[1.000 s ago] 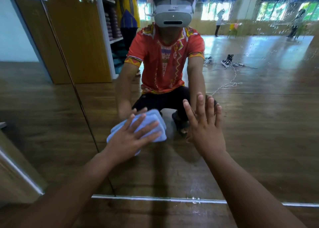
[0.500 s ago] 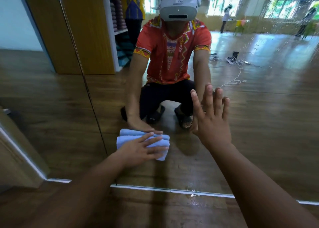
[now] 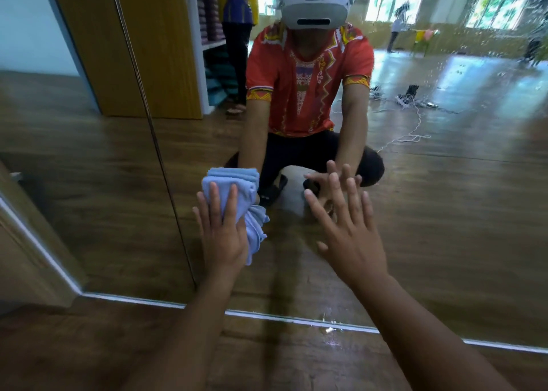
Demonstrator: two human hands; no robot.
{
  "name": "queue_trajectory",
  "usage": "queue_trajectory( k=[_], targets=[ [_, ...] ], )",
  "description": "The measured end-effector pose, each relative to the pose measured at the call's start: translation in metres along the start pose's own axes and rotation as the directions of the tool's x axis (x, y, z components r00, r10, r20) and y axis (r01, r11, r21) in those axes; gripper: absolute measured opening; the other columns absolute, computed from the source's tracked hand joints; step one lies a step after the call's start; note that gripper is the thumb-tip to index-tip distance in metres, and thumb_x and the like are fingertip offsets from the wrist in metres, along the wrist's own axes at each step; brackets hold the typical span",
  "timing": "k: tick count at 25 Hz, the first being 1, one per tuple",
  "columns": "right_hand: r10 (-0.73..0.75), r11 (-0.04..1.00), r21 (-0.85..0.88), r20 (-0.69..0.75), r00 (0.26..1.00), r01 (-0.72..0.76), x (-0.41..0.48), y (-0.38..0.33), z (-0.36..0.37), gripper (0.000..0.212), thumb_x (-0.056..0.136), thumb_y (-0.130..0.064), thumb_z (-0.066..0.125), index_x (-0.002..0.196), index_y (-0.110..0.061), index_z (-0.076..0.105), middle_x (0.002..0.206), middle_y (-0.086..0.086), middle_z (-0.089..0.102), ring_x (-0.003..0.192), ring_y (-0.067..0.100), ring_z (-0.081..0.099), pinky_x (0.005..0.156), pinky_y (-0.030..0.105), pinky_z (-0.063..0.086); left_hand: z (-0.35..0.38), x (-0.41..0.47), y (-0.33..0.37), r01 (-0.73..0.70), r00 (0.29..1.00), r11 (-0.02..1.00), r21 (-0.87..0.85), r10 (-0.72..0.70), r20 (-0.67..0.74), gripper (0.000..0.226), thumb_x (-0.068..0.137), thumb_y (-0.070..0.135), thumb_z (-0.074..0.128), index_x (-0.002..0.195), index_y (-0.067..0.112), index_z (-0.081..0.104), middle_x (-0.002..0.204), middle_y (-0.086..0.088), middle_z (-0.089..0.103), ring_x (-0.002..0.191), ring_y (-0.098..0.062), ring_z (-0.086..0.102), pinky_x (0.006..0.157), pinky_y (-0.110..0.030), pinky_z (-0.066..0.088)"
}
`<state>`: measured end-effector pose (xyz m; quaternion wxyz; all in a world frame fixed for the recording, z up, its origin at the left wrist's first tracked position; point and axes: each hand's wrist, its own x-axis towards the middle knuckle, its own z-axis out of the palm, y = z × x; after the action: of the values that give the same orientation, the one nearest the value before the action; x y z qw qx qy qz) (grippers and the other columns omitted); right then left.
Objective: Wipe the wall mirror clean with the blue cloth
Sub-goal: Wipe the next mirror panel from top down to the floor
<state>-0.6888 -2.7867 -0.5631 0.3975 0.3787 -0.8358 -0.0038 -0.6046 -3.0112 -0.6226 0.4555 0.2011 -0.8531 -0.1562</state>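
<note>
The wall mirror (image 3: 444, 213) fills most of the view and reaches down to the floor. Low on its glass my left hand (image 3: 221, 233) presses the folded blue cloth (image 3: 237, 189) flat, fingers straight and pointing up. The cloth bunches out to the right of my palm. My right hand (image 3: 347, 227) lies flat on the glass just to the right, fingers spread. The mirror shows my own crouching reflection with both arms stretched forward. Water droplets speckle the upper right of the glass.
A vertical seam (image 3: 157, 141) splits the mirror into panels left of my hands. A pale strip (image 3: 267, 316) edges the mirror's bottom, with small wet spots (image 3: 329, 328) on the wooden floor below. A wooden frame (image 3: 26, 242) stands at the far left.
My left hand turned from pointing right to pointing up and slid the cloth upward on the glass. The right hand stayed flat on the mirror. The view came closer.
</note>
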Motion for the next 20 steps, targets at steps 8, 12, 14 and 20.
queue_trajectory(
  k=[8,12,14,20],
  targets=[
    [-0.111,0.994,-0.011,0.021,0.994,0.112,0.004,-0.014,0.012,0.121,0.064,-0.026,0.090,0.162,-0.031,0.019,0.170,0.016,0.000,0.156,0.039,0.004,0.125,0.054,0.006,-0.003,0.007,0.029,0.461,0.827,0.765,-0.449,-0.554,-0.096,0.062,0.106,0.023,0.045,0.160,0.021,0.015,0.168,-0.008,-0.001,0.154,-0.024,0.004,0.118,-0.011,0.005],
    [-0.225,0.970,-0.080,0.070,0.972,0.230,0.023,-0.015,0.019,0.116,0.075,-0.025,0.084,0.163,-0.033,0.009,0.170,0.015,-0.007,0.157,0.038,-0.005,0.126,0.054,-0.005,0.000,0.025,0.005,0.553,0.448,0.340,-0.760,-0.891,-0.073,0.062,0.107,0.016,0.042,0.160,0.015,0.011,0.166,-0.010,0.016,0.143,-0.014,0.033,0.111,-0.016,0.030],
    [-0.227,0.965,-0.115,0.097,0.969,0.237,0.028,-0.013,0.024,0.119,0.077,-0.030,0.083,0.163,-0.033,0.000,0.170,0.014,-0.015,0.156,0.037,-0.013,0.125,0.055,-0.006,0.005,0.029,-0.010,0.460,0.290,0.204,-0.864,-0.954,-0.071,0.062,0.106,0.009,0.041,0.160,0.014,0.013,0.162,-0.010,0.027,0.139,-0.017,0.042,0.108,-0.020,0.037],
    [-0.245,0.937,-0.237,0.077,0.967,0.256,0.029,-0.010,0.043,0.100,0.086,-0.026,0.053,0.161,-0.033,-0.014,0.164,0.013,-0.031,0.149,0.039,-0.031,0.122,0.057,-0.011,0.018,0.029,-0.004,0.461,0.164,0.208,-0.863,-0.975,-0.148,0.053,0.105,0.005,0.044,0.155,0.012,0.027,0.152,-0.015,0.036,0.127,-0.020,0.051,0.077,-0.003,0.047]
  ],
)
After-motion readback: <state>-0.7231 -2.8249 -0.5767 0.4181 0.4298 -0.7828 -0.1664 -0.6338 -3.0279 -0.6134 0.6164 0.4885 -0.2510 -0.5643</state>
